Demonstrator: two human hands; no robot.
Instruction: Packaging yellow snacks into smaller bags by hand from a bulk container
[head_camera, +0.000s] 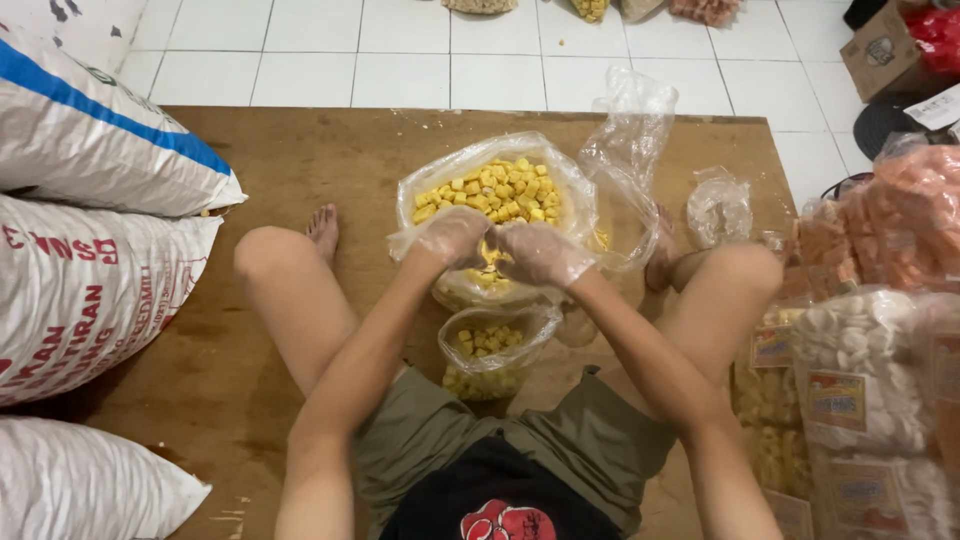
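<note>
Reaching into the big bag of yellow snacks (495, 190), the gloved left hand (455, 237) and right hand (540, 253) each keep a clenched grip on yellow pieces.

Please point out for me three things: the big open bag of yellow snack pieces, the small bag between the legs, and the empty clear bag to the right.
big open bag (500, 190), head view, on the yellow pieces inside.
small bag (488, 345), head view, on the pieces inside it.
empty clear bag (718, 208), head view, on its crumpled middle.

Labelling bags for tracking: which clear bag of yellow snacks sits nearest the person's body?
The small open bag between the thighs, below both hands. The big bag of yellow pieces lies farther out, beyond the left hand and right hand.
</note>
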